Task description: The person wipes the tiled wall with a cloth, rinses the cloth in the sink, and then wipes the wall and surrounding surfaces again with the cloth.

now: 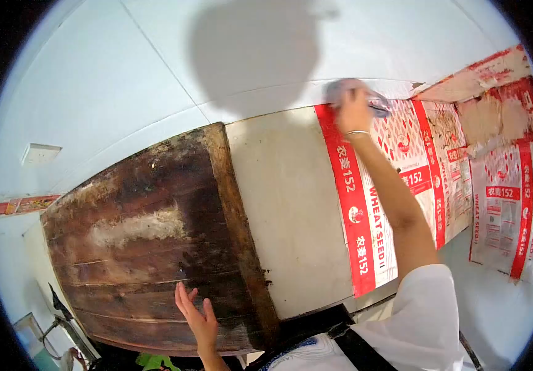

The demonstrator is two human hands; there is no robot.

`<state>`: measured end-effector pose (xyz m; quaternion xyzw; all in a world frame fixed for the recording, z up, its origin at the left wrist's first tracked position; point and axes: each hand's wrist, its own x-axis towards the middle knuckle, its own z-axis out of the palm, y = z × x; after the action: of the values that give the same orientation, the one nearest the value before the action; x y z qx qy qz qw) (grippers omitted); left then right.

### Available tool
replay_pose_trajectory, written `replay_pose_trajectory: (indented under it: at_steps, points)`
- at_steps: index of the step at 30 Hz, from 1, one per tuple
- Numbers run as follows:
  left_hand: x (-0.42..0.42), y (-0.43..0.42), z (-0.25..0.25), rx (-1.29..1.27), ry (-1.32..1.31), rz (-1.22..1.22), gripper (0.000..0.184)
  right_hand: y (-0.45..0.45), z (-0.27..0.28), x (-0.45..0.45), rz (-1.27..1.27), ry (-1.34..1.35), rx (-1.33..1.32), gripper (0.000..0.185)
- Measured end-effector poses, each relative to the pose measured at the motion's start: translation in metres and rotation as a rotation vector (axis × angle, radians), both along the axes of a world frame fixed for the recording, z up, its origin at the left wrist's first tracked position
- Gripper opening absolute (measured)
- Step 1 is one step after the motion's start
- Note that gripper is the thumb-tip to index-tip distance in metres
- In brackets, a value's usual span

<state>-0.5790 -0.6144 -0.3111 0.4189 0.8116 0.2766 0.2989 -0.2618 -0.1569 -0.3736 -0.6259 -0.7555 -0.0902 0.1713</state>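
Note:
My right hand, with a thin bracelet at the wrist, is stretched far forward and closed on a blurred grey cloth. The cloth lies against the white wall at the top edge of the red and white seed-bag sheet. Over the dark, stained wooden board hangs my left hand, fingers apart and holding nothing. A cream panel lies between the wooden board and the sheet.
More printed sheets cover the right side, below a torn red and tan patch. A white wall box is on the left wall. Metal tubing and green leaves show at the bottom left.

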Motion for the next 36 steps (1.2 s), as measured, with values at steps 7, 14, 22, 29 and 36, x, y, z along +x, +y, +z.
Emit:
replay_pose_trajectory:
  at_steps: [7, 14, 22, 29, 36]
  points:
    - [0.013, 0.032, 0.022, -0.037, 0.053, -0.032, 0.059, -0.036, 0.01, -0.168, 0.59, 0.298, -0.017, 0.028]
    - [0.001, 0.031, 0.006, -0.033, 0.051, -0.064, 0.058, 0.035, -0.005, 0.029, 0.197, 0.176, 0.217, 0.024]
    - [0.01, 0.04, 0.0, -0.111, 0.105, -0.153, 0.06, 0.108, -0.013, 0.166, 0.036, 0.62, -0.201, 0.052]
    - [0.029, 0.095, 0.01, -0.11, 0.232, -0.314, 0.059, 0.026, 0.005, -0.017, -0.079, 0.751, 0.284, 0.071]
    - [0.027, 0.073, -0.002, -0.186, 0.146, -0.249, 0.059, 0.149, -0.043, 0.162, 0.275, 2.178, 0.502, 0.047]
